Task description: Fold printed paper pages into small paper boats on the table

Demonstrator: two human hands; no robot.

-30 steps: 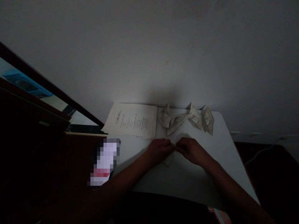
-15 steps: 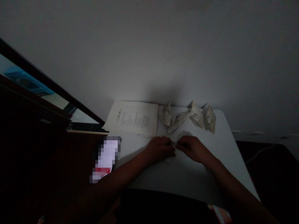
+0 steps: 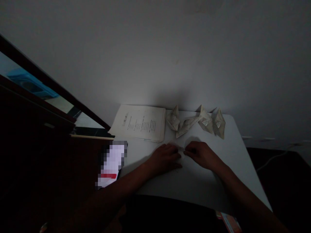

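Low over the near middle of the white table, my right hand (image 3: 199, 154) pinches the end of a small piece of folded paper (image 3: 181, 149) between thumb and fingertips. My left hand (image 3: 165, 158) lies beside it on the tabletop, its fingers stretched and thumb apart, partly covering the paper. The dim light hides the paper's exact shape. Behind my hands stand several folded paper boats: one at the left (image 3: 173, 119), one lying tilted (image 3: 187, 125), and a pair at the right, one (image 3: 206, 119) next to the other (image 3: 219, 123).
A stack of printed sheets (image 3: 138, 123) lies at the table's back left. Below it, a phone (image 3: 111, 161) with a blurred screen rests at the left edge. The white table (image 3: 233, 161) meets a grey wall. A pale cable (image 3: 272, 158) runs at the right.
My left fingers have spread and the thumb has moved apart from them. The paper corner that showed below the left hand is out of sight. My right hand keeps its pinch.
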